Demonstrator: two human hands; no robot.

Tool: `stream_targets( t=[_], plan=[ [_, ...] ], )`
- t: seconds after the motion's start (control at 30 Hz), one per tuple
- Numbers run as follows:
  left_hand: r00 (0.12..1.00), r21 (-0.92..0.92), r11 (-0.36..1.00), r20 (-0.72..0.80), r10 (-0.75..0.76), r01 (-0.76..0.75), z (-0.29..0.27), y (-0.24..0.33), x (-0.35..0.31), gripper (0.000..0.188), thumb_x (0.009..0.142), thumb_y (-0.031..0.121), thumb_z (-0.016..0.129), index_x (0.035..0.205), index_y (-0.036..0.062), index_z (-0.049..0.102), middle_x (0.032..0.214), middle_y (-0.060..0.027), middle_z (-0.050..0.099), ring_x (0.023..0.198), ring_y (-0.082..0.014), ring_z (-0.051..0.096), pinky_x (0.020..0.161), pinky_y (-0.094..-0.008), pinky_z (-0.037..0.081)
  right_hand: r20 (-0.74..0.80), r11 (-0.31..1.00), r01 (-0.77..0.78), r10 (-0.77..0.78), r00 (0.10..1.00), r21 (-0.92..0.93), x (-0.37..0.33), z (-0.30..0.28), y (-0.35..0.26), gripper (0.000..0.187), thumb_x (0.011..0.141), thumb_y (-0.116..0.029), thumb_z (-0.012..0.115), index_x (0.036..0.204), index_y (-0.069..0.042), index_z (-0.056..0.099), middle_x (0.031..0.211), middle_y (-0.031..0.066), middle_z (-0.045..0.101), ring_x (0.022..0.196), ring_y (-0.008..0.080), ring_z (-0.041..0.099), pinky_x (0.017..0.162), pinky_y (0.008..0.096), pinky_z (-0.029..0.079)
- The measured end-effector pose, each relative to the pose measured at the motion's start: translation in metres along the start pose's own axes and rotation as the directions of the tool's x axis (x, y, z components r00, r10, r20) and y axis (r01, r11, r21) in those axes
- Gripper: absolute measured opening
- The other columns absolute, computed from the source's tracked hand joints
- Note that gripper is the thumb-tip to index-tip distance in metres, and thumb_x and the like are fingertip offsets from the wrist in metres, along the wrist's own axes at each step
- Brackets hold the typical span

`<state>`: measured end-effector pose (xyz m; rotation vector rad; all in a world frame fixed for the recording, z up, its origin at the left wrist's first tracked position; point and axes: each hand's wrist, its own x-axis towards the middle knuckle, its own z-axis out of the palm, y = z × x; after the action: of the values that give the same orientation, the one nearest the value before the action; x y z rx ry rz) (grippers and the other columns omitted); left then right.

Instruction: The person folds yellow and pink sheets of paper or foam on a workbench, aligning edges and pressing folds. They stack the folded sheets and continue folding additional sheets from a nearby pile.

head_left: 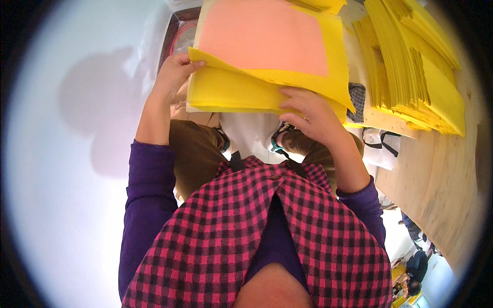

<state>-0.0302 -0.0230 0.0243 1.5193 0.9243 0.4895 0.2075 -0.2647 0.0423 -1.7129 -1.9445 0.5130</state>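
In front of my lap, several yellow felt-like sheets [233, 95] lie stacked, with a plain peach-pink rectangle [262, 38] on the top one. The top sheet's near left corner is lifted clear of the yellow layer below. My left hand [172, 77] pinches that corner between thumb and fingers. Over the near right edge of the stack, my right hand [314, 115] rests with its fingers stretched and apart, touching the yellow material. Its fingertips lie close under the lifted sheet's edge.
At the right, large piles of folded yellow sheets [400, 56] stand on a wooden table [426, 169]. A grey patterned cloth [356, 95] lies between them and my stack. A white bag [380, 146] with black handles sits below the table edge. A white wall [61, 190] rises at the left.
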Motion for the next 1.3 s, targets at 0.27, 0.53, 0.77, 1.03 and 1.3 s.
stream_targets(
  t=[0.27, 0.53, 0.77, 1.03, 1.3],
  plan=[
    [0.946, 0.136, 0.937, 0.009, 0.325, -0.323, -0.009, -0.031, 0.009, 0.021, 0.083, 0.005, 0.067, 0.104, 0.0033, 0.069, 0.098, 0.0004, 0.067, 0.095, -0.0128, 0.059, 0.088, -0.0251, 0.044, -0.316, 0.986, -0.133, 0.157, 0.935, 0.097, -0.060, -0.011, 0.025, 0.014, 0.077, -0.004, 0.071, 0.089, -0.002, 0.065, 0.101, 0.0107, 0.066, 0.096, 0.0256, 0.061, 0.085, 0.0335, 0.046],
    [0.967, -0.132, 0.958, -0.041, 0.250, -0.254, -0.002, -0.033, 0.009, 0.025, 0.084, 0.003, 0.066, 0.108, 0.0004, 0.067, 0.105, -0.0038, 0.067, 0.097, -0.0120, 0.059, 0.089, -0.0257, 0.044, -0.560, 0.950, -0.287, 0.305, 0.770, 0.123, -0.093, -0.014, 0.050, 0.024, 0.070, -0.003, 0.075, 0.087, -0.002, 0.059, 0.090, 0.0091, 0.060, 0.083, 0.0217, 0.057, 0.078, 0.0308, 0.047],
    [0.991, -0.166, 0.979, -0.074, 0.111, -0.123, 0.003, -0.028, 0.008, 0.023, 0.085, 0.002, 0.064, 0.107, -0.0022, 0.067, 0.103, -0.0066, 0.069, 0.094, -0.0125, 0.061, 0.088, -0.0255, 0.046, -0.655, 0.926, -0.338, 0.360, 0.664, 0.165, -0.081, -0.016, 0.069, 0.066, 0.061, -0.008, 0.081, 0.120, -0.003, 0.053, 0.123, 0.0132, 0.053, 0.117, 0.0251, 0.049, 0.101, 0.0338, 0.039],
    [0.994, -0.198, 0.974, -0.047, 0.098, -0.106, 0.004, -0.028, 0.005, 0.021, 0.085, 0.000, 0.062, 0.105, -0.0037, 0.068, 0.110, -0.0087, 0.067, 0.098, -0.0141, 0.060, 0.089, -0.0260, 0.047, -0.485, 0.982, -0.164, 0.188, 0.854, 0.092, -0.060, -0.028, 0.099, 0.043, 0.069, 0.001, 0.073, 0.110, -0.009, 0.064, 0.126, 0.0088, 0.057, 0.126, 0.0268, 0.047, 0.107, 0.0362, 0.034],
    [0.980, -0.160, 0.971, 0.069, 0.189, -0.176, -0.003, -0.034, 0.006, 0.020, 0.083, -0.004, 0.061, 0.102, -0.0020, 0.069, 0.117, -0.0129, 0.064, 0.110, -0.0190, 0.058, 0.095, -0.0276, 0.045, -0.357, 0.986, -0.156, 0.165, 0.920, 0.056, -0.061, -0.036, 0.104, 0.026, 0.073, 0.007, 0.066, 0.096, -0.006, 0.068, 0.110, 0.0063, 0.066, 0.121, 0.0270, 0.052, 0.109, 0.0407, 0.030]
  ],
)
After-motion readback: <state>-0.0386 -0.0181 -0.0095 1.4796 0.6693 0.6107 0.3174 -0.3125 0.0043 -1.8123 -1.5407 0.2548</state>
